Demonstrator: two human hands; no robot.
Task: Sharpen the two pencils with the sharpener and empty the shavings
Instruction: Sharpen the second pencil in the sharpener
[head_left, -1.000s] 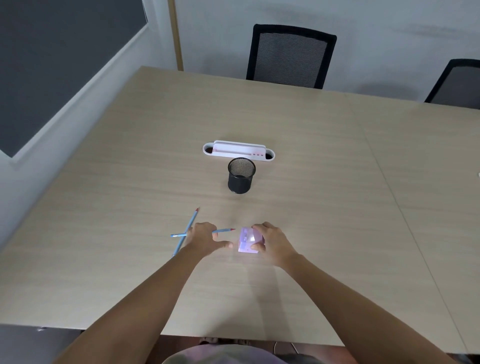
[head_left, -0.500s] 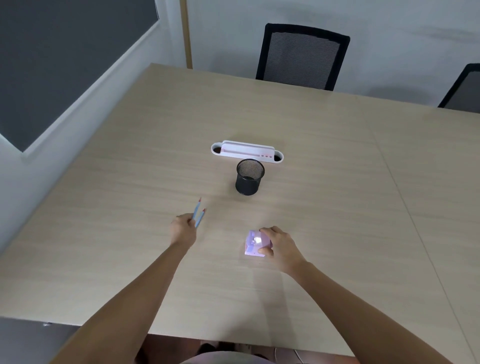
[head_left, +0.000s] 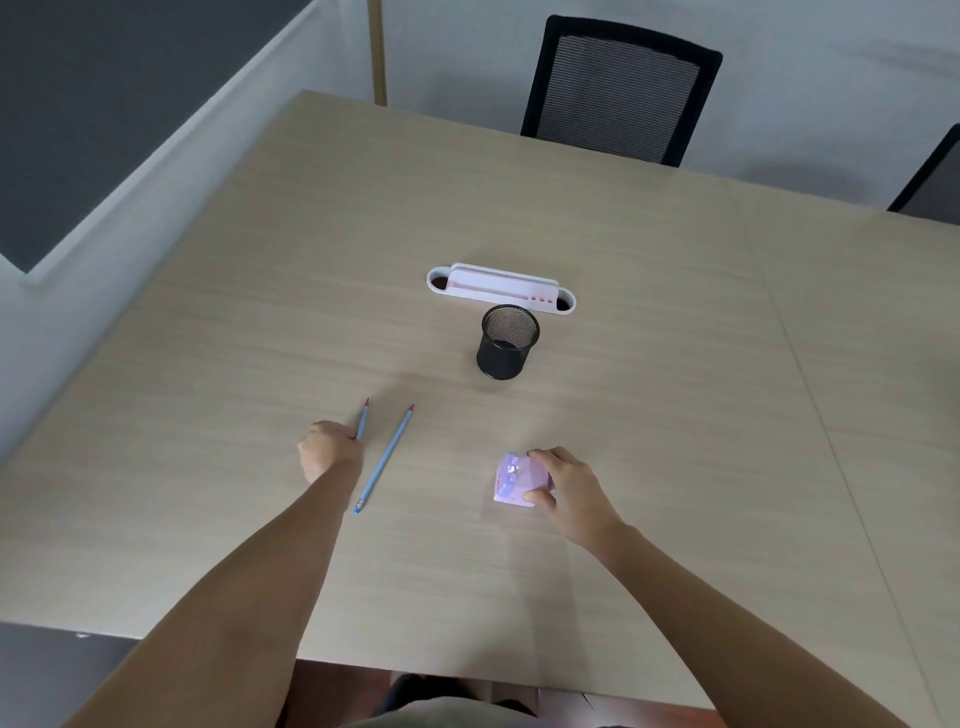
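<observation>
The head view looks down on a pale wooden table (head_left: 649, 426) with a fine straight grain. Near its middle stands a black mesh cup (head_left: 506, 347), round and upright; through the open top only dark mesh and the bottom are visible, nothing is inside. Just behind the cup lies a white holder (head_left: 498, 287), long and flat with rounded ends, smooth plastic, with a dark hole at each end; what is in the holes cannot be told.

In front of the cup and to its left, the left hand (head_left: 328, 448) is closed in a fist around the held pencil (head_left: 362, 419), a thin blue stick with a red tip which points away from the person. Just beside it, nearer to the cup, the second pencil (head_left: 385, 459) lies flat on the table, also blue with a red tip, free of the hand.

In front of the cup, slightly to its right, the right hand (head_left: 571, 493) grips the sharpener (head_left: 513, 479), a small lilac plastic box with rounded corners. The fingers are wrapped over its right side, and it rests on the table.

Behind the cup, at the far edge of the table, stands a black chair (head_left: 621, 91) with a mesh back.
</observation>
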